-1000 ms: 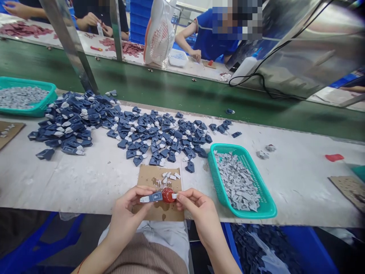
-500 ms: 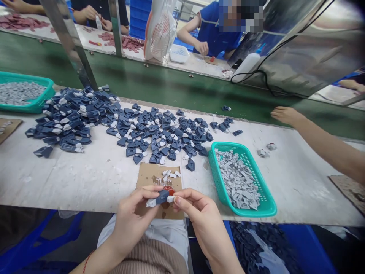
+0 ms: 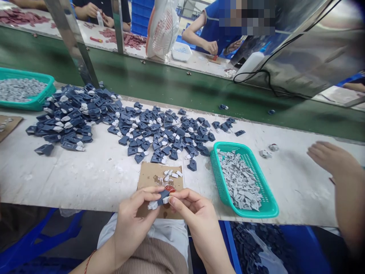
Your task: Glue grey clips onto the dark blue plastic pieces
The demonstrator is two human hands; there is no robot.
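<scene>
Between thumb and fingers, my left hand (image 3: 137, 211) grips a small dark blue plastic part (image 3: 163, 197) with a pale grey end piece (image 3: 153, 205) toward the palm. My right hand (image 3: 196, 213) pinches a small white plastic piece (image 3: 165, 199) against the blue part's right side; whether it is seated there I cannot tell. Both hands are above a brown cardboard sheet (image 3: 147, 173) at the table's front edge. On it, several loose white pieces (image 3: 174, 174) lie beside wet-looking spots, and a red round thing (image 3: 170, 188) shows partly behind my fingers.
Heaps of blue parts (image 3: 76, 114) spread across the white table. A green basket (image 3: 272, 203) of grey pieces stands right, another (image 3: 48, 85) far left. Beyond runs a green belt (image 3: 122, 72) with a metal post (image 3: 74, 42). A co-worker's hand (image 3: 325, 158) is at right; others sit opposite.
My right hand has brought the white piece leftward against the blue part. The co-worker's hand at right has drawn back from the belt, where a blue part now lies.
</scene>
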